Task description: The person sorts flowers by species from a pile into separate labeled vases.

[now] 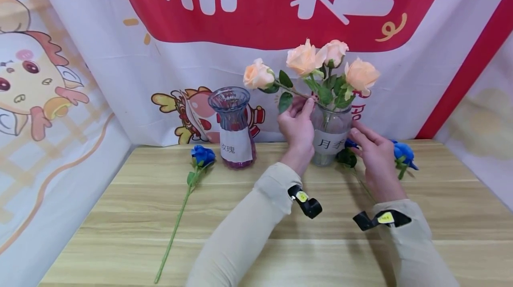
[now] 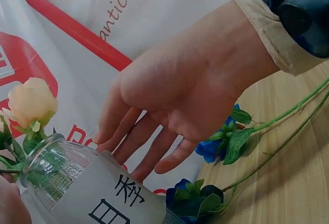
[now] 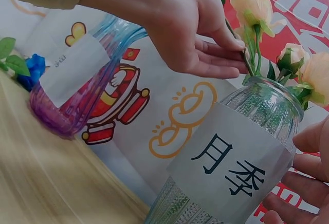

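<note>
At ten o'clock of the labelled glass jar [image 1: 336,123], the left hand [image 1: 299,129] pinches a leaning peach rose [image 1: 258,75] by its stem, likely to control its angle, while the right hand [image 1: 378,158], grip loose with fingers extended at four o'clock, likely steadies the jar.

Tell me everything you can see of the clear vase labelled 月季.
The clear vase looks like ribbed glass, with a rounded rim and a white label reading 月季 in black. It stands upright on the wood-grained table, right of the purple-and-blue vase. Peach roses rise from its mouth, and green shows through the glass. The left hand pinches a rose stem at the rim; the right hand is beside the vase, fingers loosely extended; whether they touch it is unclear.
</note>
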`<state>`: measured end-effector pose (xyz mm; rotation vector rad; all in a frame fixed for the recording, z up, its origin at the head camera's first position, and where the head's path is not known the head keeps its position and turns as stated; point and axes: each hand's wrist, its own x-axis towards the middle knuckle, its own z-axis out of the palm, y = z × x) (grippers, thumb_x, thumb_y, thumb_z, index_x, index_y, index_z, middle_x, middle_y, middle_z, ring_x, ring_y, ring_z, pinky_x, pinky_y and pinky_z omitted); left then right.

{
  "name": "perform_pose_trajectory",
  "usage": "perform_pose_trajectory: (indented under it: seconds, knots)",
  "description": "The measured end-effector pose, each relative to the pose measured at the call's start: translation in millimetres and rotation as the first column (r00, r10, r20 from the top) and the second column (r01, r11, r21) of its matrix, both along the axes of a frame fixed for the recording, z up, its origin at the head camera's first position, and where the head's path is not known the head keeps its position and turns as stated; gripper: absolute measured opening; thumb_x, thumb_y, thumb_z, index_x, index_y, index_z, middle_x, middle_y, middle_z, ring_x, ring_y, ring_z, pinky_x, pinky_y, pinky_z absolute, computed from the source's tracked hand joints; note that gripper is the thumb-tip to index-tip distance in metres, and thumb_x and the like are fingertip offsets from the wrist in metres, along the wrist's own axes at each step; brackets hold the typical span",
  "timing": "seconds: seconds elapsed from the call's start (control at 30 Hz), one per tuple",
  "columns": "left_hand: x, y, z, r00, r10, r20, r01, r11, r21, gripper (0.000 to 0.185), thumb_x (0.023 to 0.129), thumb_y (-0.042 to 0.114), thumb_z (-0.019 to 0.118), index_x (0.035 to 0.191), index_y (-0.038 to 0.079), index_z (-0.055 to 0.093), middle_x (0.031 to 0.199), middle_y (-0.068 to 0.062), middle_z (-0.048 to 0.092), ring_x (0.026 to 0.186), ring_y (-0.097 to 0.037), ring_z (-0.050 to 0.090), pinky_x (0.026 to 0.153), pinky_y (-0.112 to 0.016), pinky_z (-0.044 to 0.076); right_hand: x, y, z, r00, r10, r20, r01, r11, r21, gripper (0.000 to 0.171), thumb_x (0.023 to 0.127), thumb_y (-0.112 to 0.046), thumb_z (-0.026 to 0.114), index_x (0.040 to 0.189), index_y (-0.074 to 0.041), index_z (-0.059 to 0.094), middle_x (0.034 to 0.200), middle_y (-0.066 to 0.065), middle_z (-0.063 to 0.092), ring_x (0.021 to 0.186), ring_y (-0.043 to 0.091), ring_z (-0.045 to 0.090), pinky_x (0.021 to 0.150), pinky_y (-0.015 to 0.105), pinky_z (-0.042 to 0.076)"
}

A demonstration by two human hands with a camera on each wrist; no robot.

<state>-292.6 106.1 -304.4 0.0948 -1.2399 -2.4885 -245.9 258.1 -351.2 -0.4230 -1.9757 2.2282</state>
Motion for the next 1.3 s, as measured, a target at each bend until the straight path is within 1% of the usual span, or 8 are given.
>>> perform_pose_trajectory:
  seconds: [0.23, 0.4, 0.67, 0.73, 0.83, 0.97, 1.17, 1.3]
  knots:
    - [0.5, 12.3, -2.7, 0.999, 0.001, 0.035, 0.003, 0.991, -0.132, 0.009, 0.091, 0.006, 0.083, 0.099, 0.005, 0.081, 0.096, -0.005, 0.082, 0.078, -0.003, 0.068, 0.079, -0.032, 0.062, 0.0, 1.4, -0.2, 1.0, -0.016, 0.011, 0.016, 1.0, -0.006, 0.056, 0.101, -0.044, 0.069, 0.154, -0.029, 0.056, 0.169, -0.007, 0.044, 0.15, 0.017, 0.049, 0.131, 0.051, 0.034]
    - [-2.4, 20.5, -1.8, 0.994, 0.067, 0.089, -0.042, 0.965, -0.257, 0.007, 0.087, 0.012, 0.088, 0.094, 0.013, 0.086, 0.092, -0.001, 0.084, 0.076, 0.0, 0.068, 0.074, -0.026, 0.061, -0.6, 1.2, 0.3, 1.0, -0.011, 0.008, 0.011, 1.0, 0.0, 0.056, 0.101, -0.045, 0.069, 0.153, -0.03, 0.057, 0.169, -0.007, 0.044, 0.15, 0.018, 0.049, 0.131, 0.051, 0.034]
    - [-6.7, 25.9, 4.5, 0.979, 0.188, 0.083, -0.117, 0.842, -0.526, 0.012, 0.083, 0.025, 0.093, 0.087, 0.016, 0.086, 0.089, 0.001, 0.078, 0.085, -0.01, 0.067, 0.076, -0.021, 0.05, -2.0, -0.1, -0.6, 1.0, -0.005, 0.022, 0.005, 1.0, -0.003, 0.052, 0.103, -0.044, 0.067, 0.153, -0.032, 0.057, 0.17, -0.008, 0.043, 0.151, 0.019, 0.047, 0.131, 0.05, 0.034]
    - [-6.9, 26.7, 6.0, 0.976, 0.204, 0.078, -0.132, 0.835, -0.535, 0.014, 0.082, 0.024, 0.093, 0.087, 0.014, 0.085, 0.092, -0.005, 0.077, 0.079, -0.007, 0.06, 0.072, -0.021, 0.047, -2.3, -0.4, -0.4, 1.0, -0.012, 0.024, 0.012, 1.0, -0.002, 0.052, 0.103, -0.044, 0.067, 0.153, -0.032, 0.058, 0.169, -0.008, 0.044, 0.151, 0.019, 0.048, 0.13, 0.05, 0.035]
    - [-6.9, 28.2, 7.5, 0.972, 0.214, 0.094, -0.146, 0.869, -0.472, 0.014, 0.081, 0.02, 0.094, 0.087, 0.012, 0.084, 0.091, -0.006, 0.073, 0.075, -0.003, 0.051, 0.068, -0.02, 0.042, -2.5, -0.7, 0.3, 0.999, -0.02, 0.028, 0.02, 1.0, 0.005, 0.052, 0.103, -0.044, 0.067, 0.152, -0.032, 0.058, 0.169, -0.008, 0.044, 0.15, 0.018, 0.048, 0.13, 0.05, 0.035]
    - [-7.9, 29.0, 9.4, 0.975, 0.194, 0.112, -0.144, 0.926, -0.349, 0.01, 0.084, 0.019, 0.092, 0.087, 0.015, 0.084, 0.08, 0.007, 0.067, 0.072, -0.001, 0.053, 0.065, -0.018, 0.045, -2.5, -1.2, 1.1, 0.999, -0.028, 0.033, 0.028, 0.999, 0.019, 0.052, 0.103, -0.044, 0.068, 0.152, -0.032, 0.058, 0.168, -0.007, 0.045, 0.149, 0.018, 0.049, 0.13, 0.051, 0.036]
    - [-14.1, 26.7, 8.6, 0.98, 0.17, 0.106, -0.12, 0.922, -0.367, 0.008, 0.088, 0.021, 0.088, 0.087, 0.015, 0.084, 0.073, 0.009, 0.064, 0.069, -0.002, 0.053, 0.065, -0.018, 0.047, -2.5, -0.1, 0.9, 0.999, -0.025, 0.034, 0.024, 1.0, 0.019, 0.053, 0.103, -0.045, 0.067, 0.153, -0.032, 0.057, 0.169, -0.008, 0.045, 0.15, 0.019, 0.049, 0.13, 0.05, 0.035]
    - [-20.0, 24.6, 5.0, 0.978, 0.167, 0.125, -0.112, 0.927, -0.358, 0.006, 0.088, 0.017, 0.087, 0.087, 0.011, 0.085, 0.078, 0.003, 0.075, 0.069, 0.001, 0.057, 0.068, -0.017, 0.05, -3.1, 1.0, 0.5, 1.0, -0.01, 0.029, 0.01, 1.0, 0.018, 0.054, 0.103, -0.045, 0.067, 0.154, -0.032, 0.056, 0.169, -0.008, 0.044, 0.152, 0.02, 0.047, 0.131, 0.05, 0.034]
